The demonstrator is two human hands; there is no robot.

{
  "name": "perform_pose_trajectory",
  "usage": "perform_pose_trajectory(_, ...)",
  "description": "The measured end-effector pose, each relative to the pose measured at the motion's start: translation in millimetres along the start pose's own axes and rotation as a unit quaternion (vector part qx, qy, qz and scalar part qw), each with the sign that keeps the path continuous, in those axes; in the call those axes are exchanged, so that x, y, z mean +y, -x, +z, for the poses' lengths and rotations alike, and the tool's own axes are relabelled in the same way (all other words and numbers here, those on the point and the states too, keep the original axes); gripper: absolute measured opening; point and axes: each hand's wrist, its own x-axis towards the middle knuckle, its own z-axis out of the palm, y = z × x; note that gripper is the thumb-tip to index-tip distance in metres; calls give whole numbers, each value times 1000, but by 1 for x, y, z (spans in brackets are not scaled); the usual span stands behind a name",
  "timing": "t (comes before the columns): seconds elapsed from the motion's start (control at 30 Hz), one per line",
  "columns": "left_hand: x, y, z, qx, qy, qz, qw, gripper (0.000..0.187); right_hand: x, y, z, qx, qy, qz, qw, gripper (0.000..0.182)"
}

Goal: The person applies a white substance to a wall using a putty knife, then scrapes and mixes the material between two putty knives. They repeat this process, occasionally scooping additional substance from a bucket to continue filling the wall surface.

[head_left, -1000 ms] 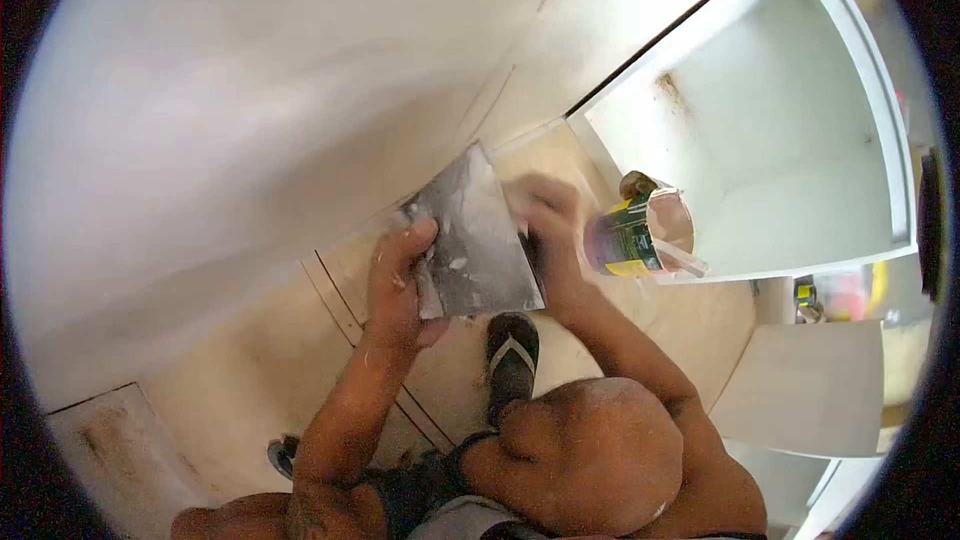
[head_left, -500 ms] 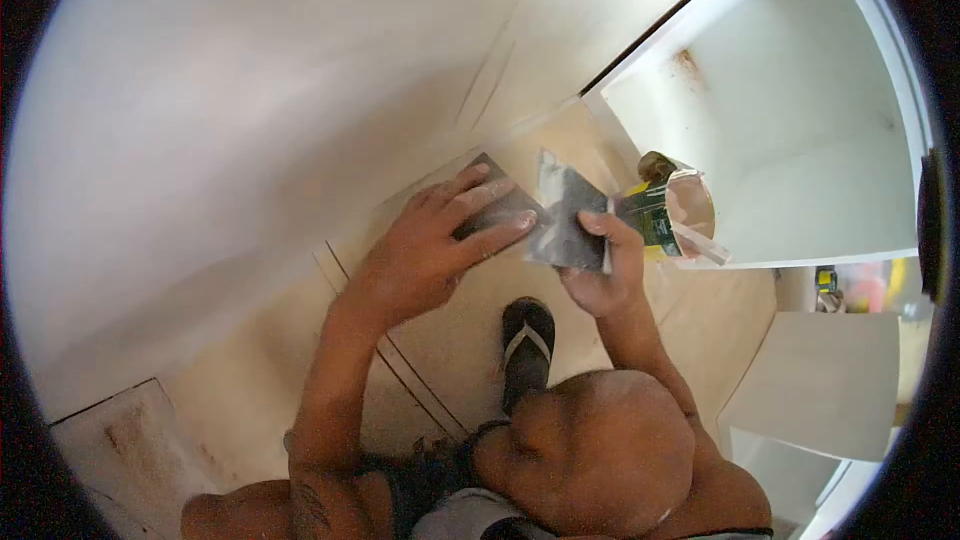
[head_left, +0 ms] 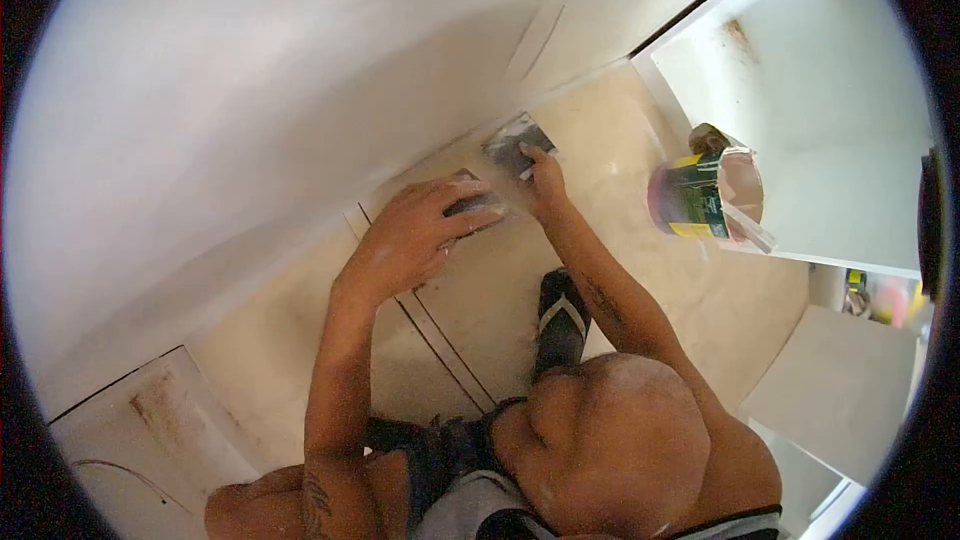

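My left hand (head_left: 415, 235) is closed on a dark flat putty spreader (head_left: 472, 202), its fingers lying over the plate and covering most of it. In my right hand (head_left: 543, 180) is a second dark spreader (head_left: 518, 143), gripped with the thumb on top. Whitish putty is smeared over this one. The right spreader is low at the foot of the white wall (head_left: 400, 90), where the wall meets the floor; whether it touches is hard to tell. The two spreaders are apart.
An open green and yellow bucket (head_left: 695, 195) leans on the right, with a pale stick (head_left: 750, 228) at its mouth. Behind it stands a white open cabinet (head_left: 830, 120). My sandalled foot (head_left: 562, 325) is on the beige floor (head_left: 610, 240), right of a long dark seam.
My right hand has moved its spreader away from the left one, up and left to the wall's base. My left hand has turned slightly. The view has shifted, so the bucket appears farther right.
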Motion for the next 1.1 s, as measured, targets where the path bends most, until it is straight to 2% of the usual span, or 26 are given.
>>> perform_pose_trajectory(0.13, 2, 6, -3, 6, 31, -18, 999, 69, 14, -20, 10, -19, 28, -55, 998, 25)
perform_pose_trajectory(0.2, 0, 10, 0, 5, 36, -18, 999, 69, 14, -22, 20, 44, 43, -50, 997, 23)
perform_pose_trajectory(0.33, -1, 15, -2, 2, 38, -26, 999, 69, 12, -20, 33, 82, 49, -43, 994, 21)
perform_pose_trajectory(0.47, 0, 33, -2, 28, 43, -41, 998, 69, -7, 4, 64, 85, 48, -122, 988, 20)
perform_pose_trajectory(0.53, 6, 47, -1, 59, 68, -104, 990, 68, -27, 27, 84, 85, 52, -161, 982, 21)
perform_pose_trajectory(0.63, -5, 56, 12, 78, 110, -92, 987, 67, -55, 53, 106, 38, 52, -241, 968, 26)
perform_pose_trajectory(0.77, -1, 45, 0, 69, 112, -37, 991, 66, -97, 107, 152, 21, 85, -292, 952, 26)
perform_pose_trajectory(0.87, -5, 36, -2, 108, 135, -4, 985, 59, -121, 147, 188, 11, 98, -327, 940, 25)
perform_pose_trajectory(0.93, -3, 33, -8, 159, 208, 4, 965, 58, -135, 174, 208, -15, 114, -348, 930, 23)
perform_pose_trajectory(1.07, 0, 30, -8, 198, 277, 0, 940, 55, -167, 209, 235, -26, 232, -427, 873, 29)
perform_pose_trajectory(1.1, 1, 30, -2, 232, 375, -28, 897, 49, -175, 213, 239, -22, 296, -478, 827, 26)
